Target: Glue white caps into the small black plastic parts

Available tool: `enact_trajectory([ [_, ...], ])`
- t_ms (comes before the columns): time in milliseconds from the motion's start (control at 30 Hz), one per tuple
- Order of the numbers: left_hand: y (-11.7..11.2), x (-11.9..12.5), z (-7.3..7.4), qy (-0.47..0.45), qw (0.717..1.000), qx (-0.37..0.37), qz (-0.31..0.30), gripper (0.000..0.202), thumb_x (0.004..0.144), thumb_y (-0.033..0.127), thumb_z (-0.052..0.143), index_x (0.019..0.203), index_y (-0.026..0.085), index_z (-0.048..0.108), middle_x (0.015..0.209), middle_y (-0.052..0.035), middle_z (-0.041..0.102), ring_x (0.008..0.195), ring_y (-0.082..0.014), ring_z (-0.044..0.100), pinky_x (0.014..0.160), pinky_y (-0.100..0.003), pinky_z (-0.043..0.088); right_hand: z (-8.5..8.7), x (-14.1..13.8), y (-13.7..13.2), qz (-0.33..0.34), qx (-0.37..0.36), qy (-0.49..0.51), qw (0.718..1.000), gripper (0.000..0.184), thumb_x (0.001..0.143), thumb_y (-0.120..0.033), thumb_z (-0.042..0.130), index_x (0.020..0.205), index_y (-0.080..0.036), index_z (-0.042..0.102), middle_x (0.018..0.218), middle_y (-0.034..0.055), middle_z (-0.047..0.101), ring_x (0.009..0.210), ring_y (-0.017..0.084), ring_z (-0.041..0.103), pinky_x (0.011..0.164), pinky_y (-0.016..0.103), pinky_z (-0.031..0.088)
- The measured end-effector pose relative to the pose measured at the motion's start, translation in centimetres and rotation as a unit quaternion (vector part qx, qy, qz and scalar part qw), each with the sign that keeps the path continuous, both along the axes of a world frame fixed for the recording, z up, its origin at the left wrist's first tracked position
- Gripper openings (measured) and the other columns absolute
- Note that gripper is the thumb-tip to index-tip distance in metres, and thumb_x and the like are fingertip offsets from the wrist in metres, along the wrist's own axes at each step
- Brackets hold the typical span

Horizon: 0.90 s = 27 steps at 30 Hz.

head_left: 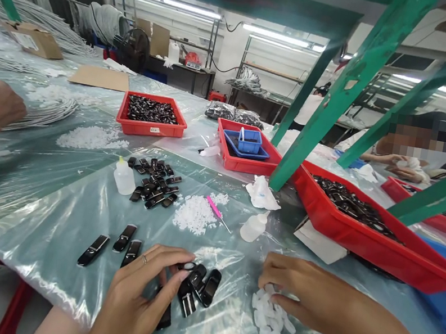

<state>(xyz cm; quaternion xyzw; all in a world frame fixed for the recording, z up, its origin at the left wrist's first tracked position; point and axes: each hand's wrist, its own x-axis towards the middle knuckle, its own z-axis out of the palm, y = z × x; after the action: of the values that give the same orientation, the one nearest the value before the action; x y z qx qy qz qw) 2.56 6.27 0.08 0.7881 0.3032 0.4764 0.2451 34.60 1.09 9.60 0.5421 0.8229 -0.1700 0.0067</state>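
Two bare hands: the left hand point(142, 290) is at the near middle, the right hand point(295, 282) at the near right, both over a green tabletop under clear plastic sheeting point(68, 192).
Left grip: narrow, thumb and forefinger pinching a glossy black piece with a pale oval face point(188, 266), just left of a small cluster.
Held piece's direction: the pale oval faces up; the fingers cover too much to tell its long axis.
Right grip: fingers curled down onto a loose heap of translucent white flat pieces point(269, 317); I cannot tell whether one is held.
Near cluster: elongated glossy black pieces with rounded ends point(210, 288) lie right of the left fingertips; the rightmost runs near to far, leaning slightly right at its far end.
Left of the hand: three similar black pieces point(93, 251); the leftmost slants from near left to far right.
Farther off: a pile of black pieces point(156, 183), and right of it a heap of tiny white bits point(193, 214).
Pink-handled tool point(213, 207): on the heap's right edge, thin metal tip pointing near and right.
Far right: a long red plastic tray point(348, 233) of dark pieces.
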Motion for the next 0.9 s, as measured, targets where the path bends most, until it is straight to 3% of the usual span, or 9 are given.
enact_trajectory([
  [133, -0.2, 0.1, 0.2, -0.013, 1.0, -0.004, -0.002, 0.027, 0.107, 0.01, 0.066, 0.125, 0.03, 0.072, 0.11, -0.001, 0.084, 0.091, -0.0156, 0.08, 0.076, -0.02, 0.064, -0.4, 0.4, 0.5, 0.006, -0.008, 0.021, 1.0, 0.026, 0.1, -0.008, 0.06, 0.084, -0.027, 0.068, 0.094, 0.001, 0.072, 0.078, 0.023, 0.072, 0.07, 0.037, 0.051],
  [233, -0.3, 0.3, 0.5, -0.022, 1.0, -0.012, -0.005, 0.03, 0.106, 0.009, 0.067, 0.126, 0.031, 0.072, 0.108, 0.0004, 0.083, 0.083, -0.0127, 0.075, 0.074, -0.019, 0.062, -0.1, 0.3, 0.4, -0.006, 0.009, 0.061, 0.998, 0.026, 0.097, -0.006, 0.059, 0.089, -0.029, 0.067, 0.09, -0.0006, 0.073, 0.077, 0.022, 0.071, 0.068, 0.036, 0.051],
  [367, -1.0, 0.8, 1.0, -0.029, 0.999, -0.016, -0.029, 0.028, 0.106, 0.008, 0.066, 0.125, 0.029, 0.07, 0.105, -0.0014, 0.081, 0.085, -0.0149, 0.074, 0.072, -0.021, 0.06, 1.0, -2.0, -0.3, -0.012, 0.043, 0.142, 0.989, 0.015, 0.108, -0.026, 0.061, 0.094, -0.03, 0.065, 0.09, -0.0025, 0.075, 0.077, 0.019, 0.071, 0.069, 0.033, 0.056],
  [467, -2.1, 1.4, 1.4, -0.037, 0.998, -0.016, -0.052, 0.026, 0.107, 0.011, 0.066, 0.127, 0.027, 0.069, 0.103, -0.0031, 0.079, 0.081, -0.0161, 0.07, 0.07, -0.024, 0.057, 1.3, -4.8, -1.0, -0.006, 0.105, 0.26, 0.96, 0.009, 0.112, -0.036, 0.065, 0.104, -0.032, 0.068, 0.096, -0.0037, 0.077, 0.081, 0.017, 0.075, 0.073, 0.029, 0.061],
  [567, -3.2, 1.8, 1.8, -0.045, 0.997, -0.005, -0.068, 0.024, 0.108, 0.014, 0.067, 0.128, 0.027, 0.068, 0.101, -0.0029, 0.078, 0.083, -0.017, 0.071, 0.076, -0.024, 0.058, 0.8, -6.7, -1.7, 0.025, 0.138, 0.341, 0.929, 0.01, 0.11, -0.027, 0.069, 0.115, -0.035, 0.072, 0.107, -0.0015, 0.08, 0.092, 0.018, 0.079, 0.077, 0.026, 0.065],
  [700, -3.7, 2.1, 2.1, -0.043, 0.994, -0.025, -0.093, 0.021, 0.11, 0.018, 0.066, 0.128, 0.028, 0.067, 0.098, -0.0014, 0.077, 0.077, -0.0158, 0.072, 0.073, -0.022, 0.059, -0.3, -7.1, -2.2, 0.032, 0.148, 0.345, 0.926, 0.012, 0.111, -0.026, 0.067, 0.118, -0.034, 0.072, 0.112, 0.0031, 0.079, 0.096, 0.02, 0.079, 0.081, 0.027, 0.066],
  [900, -3.8, 2.3, 1.5, -0.059, 0.988, -0.082, -0.121, 0.014, 0.111, 0.024, 0.066, 0.122, 0.027, 0.075, 0.085, -0.0006, 0.072, 0.07, -0.0149, 0.07, 0.069, -0.02, 0.059, -0.8, -7.3, -2.3, 0.035, 0.145, 0.349, 0.925, 0.008, 0.112, -0.03, 0.067, 0.109, -0.031, 0.074, 0.1, 0.0021, 0.075, 0.081, 0.017, 0.076, 0.068, 0.025, 0.06],
])
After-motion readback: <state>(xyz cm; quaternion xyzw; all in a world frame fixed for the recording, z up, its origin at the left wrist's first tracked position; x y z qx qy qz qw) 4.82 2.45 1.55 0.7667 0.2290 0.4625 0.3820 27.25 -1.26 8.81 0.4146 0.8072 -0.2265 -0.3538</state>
